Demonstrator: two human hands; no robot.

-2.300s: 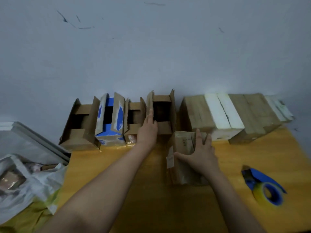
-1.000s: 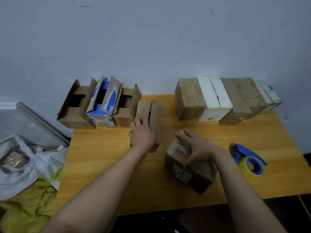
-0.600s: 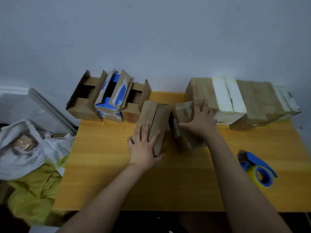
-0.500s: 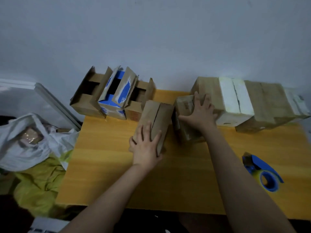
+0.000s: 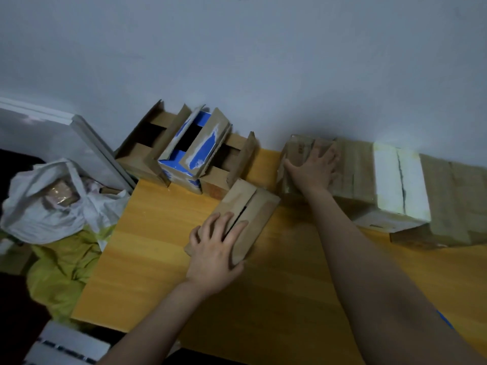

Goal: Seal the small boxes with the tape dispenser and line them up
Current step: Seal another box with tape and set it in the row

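left fingers [image 5: 226, 227] lie spread and flat on the two folded-down flaps of an unsealed box [image 5: 251, 206], pressing them shut, not curled round it. the slit between the flaps is open, no tape on it. left hand [image 5: 214, 250] sits at the box's near end. this box lies skewed on the table [image 5: 158, 259], just in front of the open boxes [image 5: 147, 143].

right fingers [image 5: 326, 156] are splayed over the top of the taped box [image 5: 297, 151], thumb down its left side, pushing rather than grasping. right hand [image 5: 313, 168] has it up against the left end of the sealed row [image 5: 395, 180] by the wall.

change: a second ago the taped box was mid-table under the right hand. half a second ago it was near the row's end, now it touches the row and sits back by the wall. so that one looks lined up. the left box came out of the open group with flaps closed, likely next for taping. three open boxes remain, one blue [image 5: 195, 143].

tape dispenser [image 5: 444, 317]: was in full view on the right, now only a blue sliver past the right forearm.

writing: a small dark mark on the taped box, unreadable. no brand legible anywhere.
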